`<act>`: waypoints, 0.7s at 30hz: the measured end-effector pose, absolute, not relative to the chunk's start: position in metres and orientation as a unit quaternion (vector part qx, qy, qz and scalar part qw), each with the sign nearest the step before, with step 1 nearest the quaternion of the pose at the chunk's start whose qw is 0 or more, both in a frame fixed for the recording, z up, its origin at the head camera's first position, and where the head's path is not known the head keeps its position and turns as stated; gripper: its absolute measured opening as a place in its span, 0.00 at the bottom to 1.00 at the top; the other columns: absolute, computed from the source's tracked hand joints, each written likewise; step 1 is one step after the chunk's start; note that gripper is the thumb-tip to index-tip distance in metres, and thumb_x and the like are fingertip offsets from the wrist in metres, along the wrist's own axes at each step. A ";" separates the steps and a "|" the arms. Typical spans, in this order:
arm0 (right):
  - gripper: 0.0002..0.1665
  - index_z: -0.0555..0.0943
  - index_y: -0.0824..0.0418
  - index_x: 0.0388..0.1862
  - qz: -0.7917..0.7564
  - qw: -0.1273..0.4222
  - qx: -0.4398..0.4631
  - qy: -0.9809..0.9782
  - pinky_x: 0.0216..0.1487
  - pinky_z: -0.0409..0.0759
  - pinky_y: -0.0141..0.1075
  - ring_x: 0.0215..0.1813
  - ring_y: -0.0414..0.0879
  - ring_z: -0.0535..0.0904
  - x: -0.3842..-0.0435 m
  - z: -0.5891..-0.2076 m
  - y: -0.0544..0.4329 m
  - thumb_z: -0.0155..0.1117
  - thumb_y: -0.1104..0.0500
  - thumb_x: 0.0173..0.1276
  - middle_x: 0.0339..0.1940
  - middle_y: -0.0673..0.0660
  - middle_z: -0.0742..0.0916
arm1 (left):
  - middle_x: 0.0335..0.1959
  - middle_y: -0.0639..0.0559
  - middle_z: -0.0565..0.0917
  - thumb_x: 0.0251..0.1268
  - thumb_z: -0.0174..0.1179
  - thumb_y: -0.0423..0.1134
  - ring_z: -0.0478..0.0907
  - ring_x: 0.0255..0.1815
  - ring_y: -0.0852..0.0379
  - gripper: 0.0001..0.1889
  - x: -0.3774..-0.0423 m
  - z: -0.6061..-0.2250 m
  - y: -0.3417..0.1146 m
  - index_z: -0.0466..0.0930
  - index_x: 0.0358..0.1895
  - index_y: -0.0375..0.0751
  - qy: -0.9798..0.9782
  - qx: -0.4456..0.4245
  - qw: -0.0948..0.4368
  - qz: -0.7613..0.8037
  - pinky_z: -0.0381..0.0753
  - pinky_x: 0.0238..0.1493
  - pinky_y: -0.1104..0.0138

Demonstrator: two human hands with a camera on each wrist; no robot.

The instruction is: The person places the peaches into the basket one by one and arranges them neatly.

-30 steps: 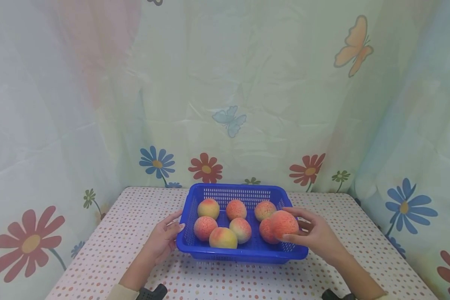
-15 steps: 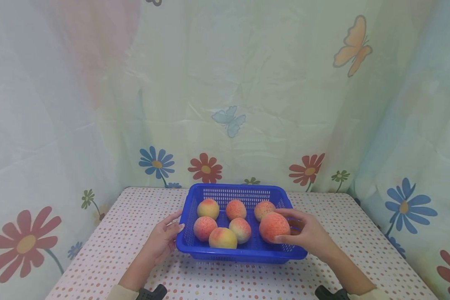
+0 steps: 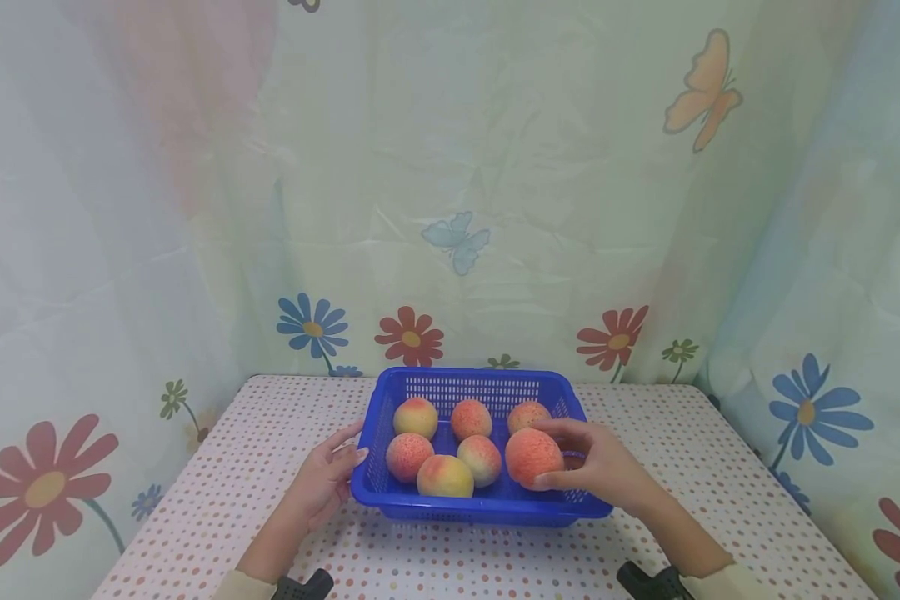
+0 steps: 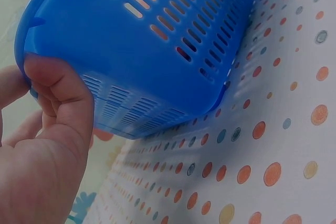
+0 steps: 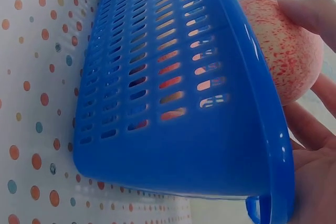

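Observation:
A blue plastic basket with slotted walls holds several red and yellow peaches. At its left end my left hand pinches the rim between thumb and fingers; the left wrist view shows this thumb against the rim. My right hand reaches over the right rim and grips a reddish peach by its sides. In the right wrist view this speckled peach sits above the rim, between thumb and fingers. Behind it in the head view, another peach is partly covered.
The basket stands on a table with a dotted cloth. Behind and at both sides hangs a curtain printed with flowers and butterflies. Dark straps circle both wrists.
My right hand has carried its peach to the left and slightly down over the basket, covering a red peach that showed earlier. The left hand and the basket have hardly moved.

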State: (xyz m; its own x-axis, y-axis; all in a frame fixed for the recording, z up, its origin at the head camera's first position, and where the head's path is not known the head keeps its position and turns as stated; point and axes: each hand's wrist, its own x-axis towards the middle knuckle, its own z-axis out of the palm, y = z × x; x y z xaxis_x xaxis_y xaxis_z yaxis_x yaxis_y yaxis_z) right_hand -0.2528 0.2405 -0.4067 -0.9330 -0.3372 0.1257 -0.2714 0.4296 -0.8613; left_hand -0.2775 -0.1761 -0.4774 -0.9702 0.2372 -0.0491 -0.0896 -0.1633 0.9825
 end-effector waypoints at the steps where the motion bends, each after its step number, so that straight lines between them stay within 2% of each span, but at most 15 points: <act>1: 0.41 0.78 0.57 0.67 -0.500 0.033 -0.182 0.846 0.55 0.89 0.41 0.60 0.55 0.84 -0.253 -0.406 0.240 0.84 0.52 0.54 0.61 0.60 0.86 | 0.75 0.30 0.67 0.77 0.57 0.38 0.82 0.64 0.44 0.36 -0.277 -0.477 -0.176 0.52 0.82 0.45 0.638 0.058 0.107 0.760 0.84 0.62 0.53; 5: 0.41 0.78 0.58 0.66 -0.484 0.038 -0.190 0.853 0.53 0.90 0.40 0.59 0.56 0.84 -0.254 -0.405 0.238 0.84 0.51 0.54 0.60 0.61 0.86 | 0.76 0.30 0.66 0.77 0.57 0.38 0.82 0.64 0.45 0.36 -0.277 -0.477 -0.176 0.52 0.82 0.45 0.638 0.057 0.107 0.761 0.85 0.61 0.53; 14: 0.42 0.80 0.57 0.67 -0.439 0.048 -0.205 0.874 0.48 0.87 0.30 0.53 0.51 0.85 -0.259 -0.405 0.231 0.83 0.49 0.53 0.58 0.57 0.87 | 0.74 0.31 0.70 0.77 0.58 0.38 0.83 0.62 0.46 0.36 -0.278 -0.479 -0.177 0.53 0.82 0.46 0.638 0.059 0.108 0.760 0.85 0.61 0.53; 21: 0.39 0.82 0.55 0.64 -0.408 0.059 -0.218 0.885 0.48 0.88 0.31 0.56 0.51 0.84 -0.264 -0.406 0.229 0.84 0.48 0.53 0.57 0.55 0.88 | 0.73 0.32 0.71 0.76 0.59 0.38 0.83 0.62 0.45 0.36 -0.279 -0.479 -0.177 0.54 0.82 0.46 0.634 0.056 0.110 0.763 0.84 0.62 0.52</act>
State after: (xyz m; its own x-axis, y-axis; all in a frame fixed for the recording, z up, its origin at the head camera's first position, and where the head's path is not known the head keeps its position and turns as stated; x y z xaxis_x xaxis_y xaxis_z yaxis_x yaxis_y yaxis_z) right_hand -0.2639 0.2285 -0.4064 -0.8979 -0.4339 0.0740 -0.3380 0.5722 -0.7472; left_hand -0.2787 -0.1773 -0.4789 -0.9694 0.2396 -0.0540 -0.0969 -0.1711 0.9805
